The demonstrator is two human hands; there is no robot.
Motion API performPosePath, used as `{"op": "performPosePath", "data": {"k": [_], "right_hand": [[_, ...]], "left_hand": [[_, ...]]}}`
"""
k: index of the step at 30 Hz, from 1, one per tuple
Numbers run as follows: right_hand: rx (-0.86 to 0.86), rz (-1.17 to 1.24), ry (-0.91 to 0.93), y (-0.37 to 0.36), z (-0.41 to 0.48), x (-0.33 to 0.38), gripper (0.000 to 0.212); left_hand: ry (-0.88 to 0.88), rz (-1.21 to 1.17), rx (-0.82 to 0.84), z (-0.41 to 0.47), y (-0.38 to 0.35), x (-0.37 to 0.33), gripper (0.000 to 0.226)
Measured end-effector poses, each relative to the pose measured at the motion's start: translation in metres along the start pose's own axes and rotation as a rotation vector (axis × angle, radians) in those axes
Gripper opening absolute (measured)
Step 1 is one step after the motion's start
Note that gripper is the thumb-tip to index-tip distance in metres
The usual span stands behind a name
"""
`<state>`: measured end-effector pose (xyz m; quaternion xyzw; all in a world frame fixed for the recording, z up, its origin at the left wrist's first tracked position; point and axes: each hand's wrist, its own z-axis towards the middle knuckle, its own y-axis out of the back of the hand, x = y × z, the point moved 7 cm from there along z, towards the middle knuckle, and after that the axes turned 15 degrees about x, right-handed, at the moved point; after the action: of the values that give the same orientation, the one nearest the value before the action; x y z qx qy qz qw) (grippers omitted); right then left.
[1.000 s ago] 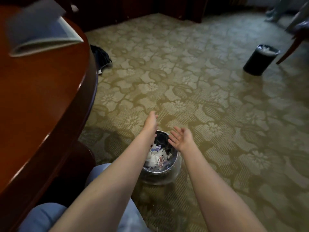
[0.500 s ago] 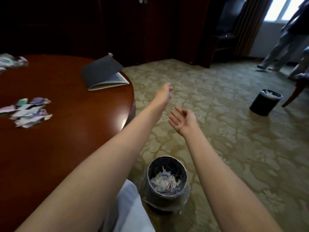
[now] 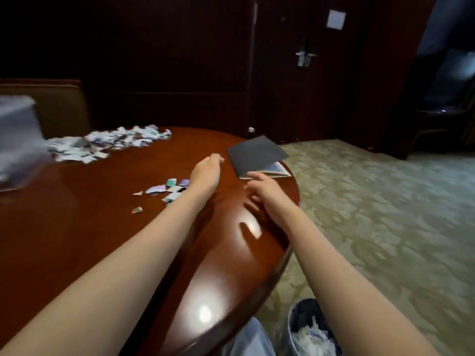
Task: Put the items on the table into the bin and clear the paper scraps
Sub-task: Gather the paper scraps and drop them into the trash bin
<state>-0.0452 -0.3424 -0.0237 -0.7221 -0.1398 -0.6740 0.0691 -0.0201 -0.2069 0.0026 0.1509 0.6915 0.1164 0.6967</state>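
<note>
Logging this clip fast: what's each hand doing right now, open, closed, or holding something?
Left hand: open, fingers relaxed, holding nothing, over the table.
Right hand: open, fingers spread, holding nothing, near the booklet.

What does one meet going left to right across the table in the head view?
Blurred pale container, large scrap pile, small scrap cluster, left hand, dark booklet.

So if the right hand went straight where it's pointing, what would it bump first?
Probably the dark booklet: the right hand aims its fingers at its near edge, with only bare table between. Blur hides how high the hand is.
</note>
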Motion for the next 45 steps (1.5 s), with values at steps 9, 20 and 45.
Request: {"op": "performPosePath", "data": {"k": [9,20,45], "right_hand": [[0.276,-1.031,-0.045,-0.105,0.043,-0.008,0.112],[0.302,-1.225,0.025,-0.141,0.114,0.000,0.077],[0.819,-0.810,0.302,-0.244,0.279,0.039,0.035]], "left_hand": [[0.216,0.422,-0.242,-0.024,0.114,0.081,0.048],[0.350,0.830,0.001,0.011,0.117,0.104,0.054],[0.280,0.315,-0.399,0.129,0.272,0.131,0.044]]}}
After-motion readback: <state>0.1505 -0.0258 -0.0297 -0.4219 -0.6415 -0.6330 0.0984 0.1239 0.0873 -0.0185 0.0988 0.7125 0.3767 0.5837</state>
